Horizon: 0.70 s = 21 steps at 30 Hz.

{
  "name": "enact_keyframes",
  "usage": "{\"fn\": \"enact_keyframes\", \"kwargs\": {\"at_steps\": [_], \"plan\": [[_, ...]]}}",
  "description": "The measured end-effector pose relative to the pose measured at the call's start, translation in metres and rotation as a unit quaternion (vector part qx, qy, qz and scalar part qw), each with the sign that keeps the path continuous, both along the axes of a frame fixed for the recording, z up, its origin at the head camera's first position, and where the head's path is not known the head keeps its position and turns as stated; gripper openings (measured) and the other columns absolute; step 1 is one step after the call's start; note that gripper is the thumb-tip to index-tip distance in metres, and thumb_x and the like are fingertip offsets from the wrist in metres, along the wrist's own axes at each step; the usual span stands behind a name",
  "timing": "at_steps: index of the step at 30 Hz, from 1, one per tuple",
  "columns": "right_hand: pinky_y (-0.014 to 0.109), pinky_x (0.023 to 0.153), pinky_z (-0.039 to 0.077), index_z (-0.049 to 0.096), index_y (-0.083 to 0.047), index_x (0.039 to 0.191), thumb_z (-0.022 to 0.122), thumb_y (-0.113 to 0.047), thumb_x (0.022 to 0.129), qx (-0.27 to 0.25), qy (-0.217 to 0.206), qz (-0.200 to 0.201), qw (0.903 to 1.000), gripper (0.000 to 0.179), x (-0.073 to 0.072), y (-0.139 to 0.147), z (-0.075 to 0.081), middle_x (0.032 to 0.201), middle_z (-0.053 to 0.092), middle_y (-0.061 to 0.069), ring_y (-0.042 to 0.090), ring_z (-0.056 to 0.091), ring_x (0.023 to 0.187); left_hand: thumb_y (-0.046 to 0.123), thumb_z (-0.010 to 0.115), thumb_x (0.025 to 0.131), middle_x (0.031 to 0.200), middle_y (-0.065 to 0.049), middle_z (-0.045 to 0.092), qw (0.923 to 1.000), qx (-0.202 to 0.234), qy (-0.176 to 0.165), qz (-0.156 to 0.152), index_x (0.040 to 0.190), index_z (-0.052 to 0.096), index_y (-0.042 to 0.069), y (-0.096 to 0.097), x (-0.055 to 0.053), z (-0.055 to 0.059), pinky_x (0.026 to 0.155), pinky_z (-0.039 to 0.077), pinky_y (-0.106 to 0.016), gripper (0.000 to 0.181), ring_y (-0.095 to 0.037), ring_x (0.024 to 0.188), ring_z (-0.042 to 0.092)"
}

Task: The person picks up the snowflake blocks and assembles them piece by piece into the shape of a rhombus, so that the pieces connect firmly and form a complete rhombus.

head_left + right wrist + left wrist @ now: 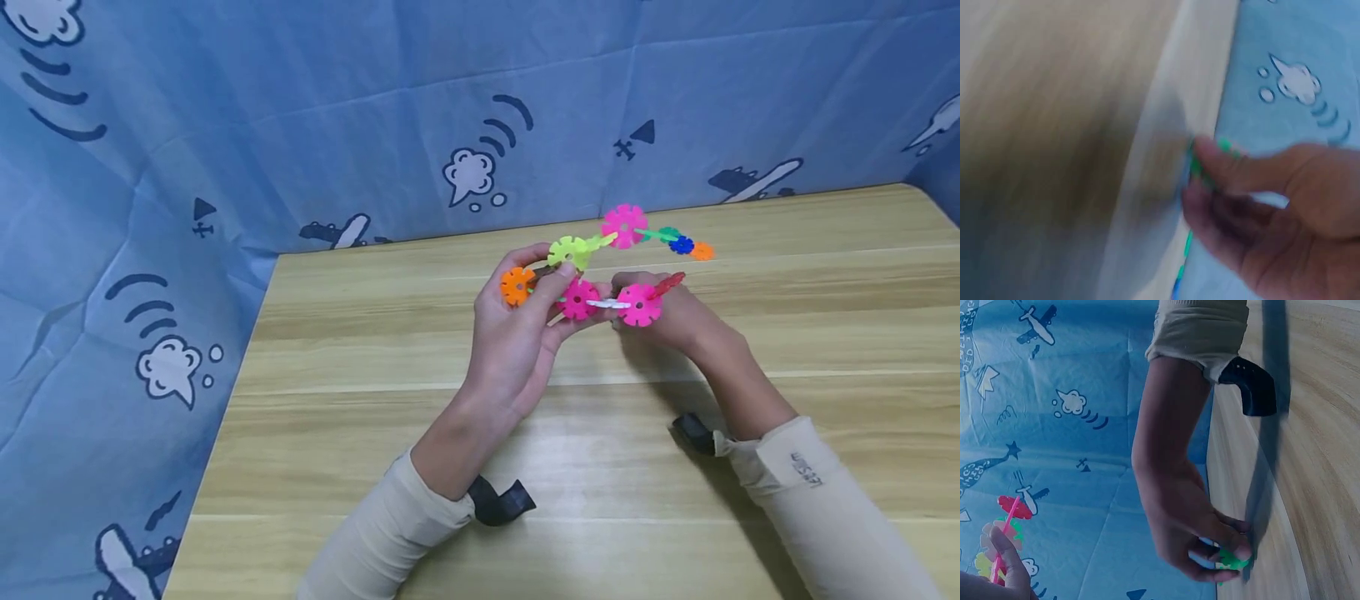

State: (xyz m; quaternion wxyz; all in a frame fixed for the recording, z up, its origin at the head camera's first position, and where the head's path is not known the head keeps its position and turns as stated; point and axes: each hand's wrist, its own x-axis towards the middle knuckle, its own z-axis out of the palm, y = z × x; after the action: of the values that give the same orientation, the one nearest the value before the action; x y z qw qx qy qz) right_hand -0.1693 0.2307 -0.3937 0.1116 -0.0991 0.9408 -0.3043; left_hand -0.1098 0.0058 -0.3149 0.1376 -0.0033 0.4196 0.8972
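1. The left hand pinches the chain between thumb and fingers above the table; this probably leaves both ends free;
2. The right hand, nearly closed, pinches a green disc; so thin a piece likely needs fingertips.

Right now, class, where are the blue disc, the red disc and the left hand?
Blue disc (682, 245): head view, centre of its face.
Red disc (667, 285): head view, middle of its slanted visible side.
Left hand (512, 343): head view, near the thumb's base.
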Motion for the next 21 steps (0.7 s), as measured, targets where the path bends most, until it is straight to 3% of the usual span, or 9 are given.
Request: {"fn": "enact_keyframes", "kwargs": {"at_steps": [4,8,10,12,15,21], "plan": [[0.028,0.076,0.054,0.068,0.0,0.115,0.086,-0.008,0.09,-0.049,0.011,-0.033,0.9982,0.032,0.009,0.013,0.007,0.106,0.074,0.02,0.027,0.066,0.093,0.002,0.063,0.106,0.117,-0.008,0.064,1.0,-0.003,-0.007,-0.003,0.132,0.059,0.011,-0.001,0.0,0.001,0.1,0.06,-0.056,0.028,-0.024,0.098,0.076],[0.018,0.072,0.057,0.067,0.0,0.123,0.075,0.013,0.088,-0.117,0.06,-0.05,0.99,0.038,0.019,0.026,0.019,0.125,0.068,0.017,0.011,0.069,0.101,0.003,0.063,0.106,0.114,-0.008,0.064,1.0,-0.006,-0.002,-0.005,0.133,0.06,0.01,-0.001,0.001,0.001,0.099,0.061,-0.056,0.028,-0.025,0.095,0.078],[0.015,0.072,0.059,0.066,-0.001,0.127,0.067,0.019,0.09,-0.158,0.072,-0.059,0.983,0.043,0.023,0.03,0.026,0.125,0.069,0.005,0.001,0.069,0.099,0.003,0.064,0.106,0.113,-0.007,0.064,1.0,-0.008,0.0,-0.003,0.133,0.06,0.01,-0.001,0.001,0.0,0.097,0.062,-0.055,0.029,-0.026,0.095,0.078],[0.016,0.073,0.061,0.066,-0.004,0.126,0.069,0.017,0.092,-0.203,0.073,-0.077,0.9734,0.04,0.028,0.033,0.035,0.116,0.072,-0.007,-0.005,0.071,0.095,0.003,0.064,0.105,0.112,-0.006,0.064,0.9999,-0.01,0.0,-0.002,0.133,0.061,0.01,-0.001,0.001,0.0,0.097,0.063,-0.054,0.028,-0.027,0.095,0.078],[0.017,0.074,0.063,0.067,-0.011,0.124,0.074,0.009,0.095,-0.268,0.063,-0.11,0.9552,0.035,0.035,0.035,0.047,0.104,0.076,-0.017,-0.001,0.078,0.088,0.003,0.064,0.105,0.112,-0.006,0.064,0.9999,-0.01,0.001,-0.004,0.134,0.061,0.01,-0.001,0.001,-0.001,0.096,0.063,-0.054,0.029,-0.027,0.094,0.078],[0.016,0.08,0.063,0.07,-0.002,0.125,0.078,0.012,0.091,-0.402,0.079,-0.11,0.9058,0.037,0.048,0.032,0.067,0.111,0.078,0.0,0.011,0.082,0.087,0.004,0.064,0.106,0.113,-0.008,0.065,0.9999,-0.012,0.002,-0.006,0.135,0.06,0.009,0.0,0.001,-0.001,0.096,0.063,-0.056,0.03,-0.026,0.093,0.079]]}}
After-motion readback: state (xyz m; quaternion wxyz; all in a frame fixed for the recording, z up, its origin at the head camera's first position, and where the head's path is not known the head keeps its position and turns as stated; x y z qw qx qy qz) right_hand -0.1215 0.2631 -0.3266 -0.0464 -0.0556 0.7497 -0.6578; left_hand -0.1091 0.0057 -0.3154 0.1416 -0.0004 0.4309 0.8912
